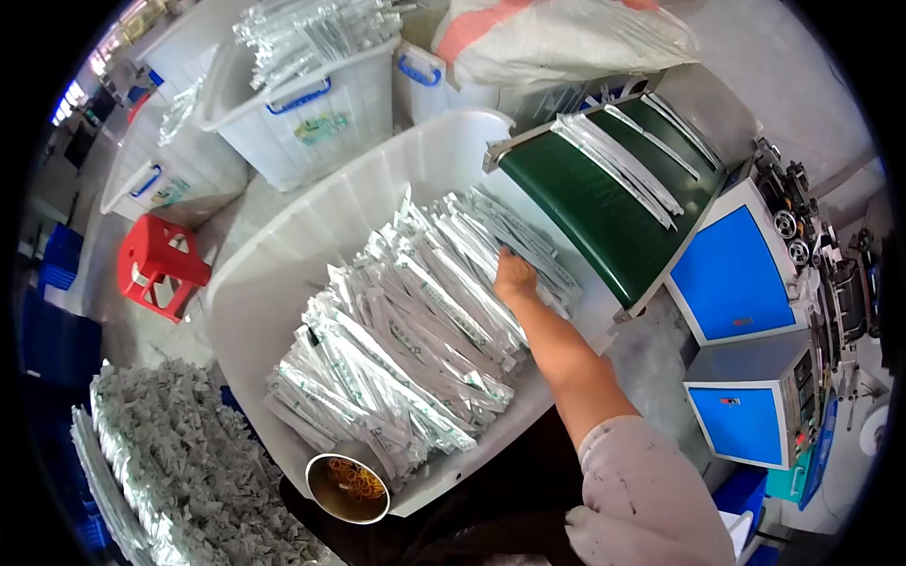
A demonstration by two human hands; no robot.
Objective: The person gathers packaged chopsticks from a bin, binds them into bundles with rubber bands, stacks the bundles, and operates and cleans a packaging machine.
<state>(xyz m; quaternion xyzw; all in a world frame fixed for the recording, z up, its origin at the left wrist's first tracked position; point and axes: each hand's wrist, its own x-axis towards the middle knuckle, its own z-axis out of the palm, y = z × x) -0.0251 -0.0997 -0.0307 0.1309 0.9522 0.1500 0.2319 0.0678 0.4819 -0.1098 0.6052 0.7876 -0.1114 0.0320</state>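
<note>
My right hand reaches into a large white tub and touches the long, thin silvery packets near its right side. Its fingers are mostly hidden among the packets, so whether they grip any is unclear. The packets lie in overlapping bundles across the tub. At the tub's near edge stands a metal cup holding orange-yellow rubber bands. My left hand is out of view.
A green conveyor belt with several packets adjoins the tub's right side. Behind are white bins and a white sack. A red stool and a scrap pile are left; blue-panelled machines stand right.
</note>
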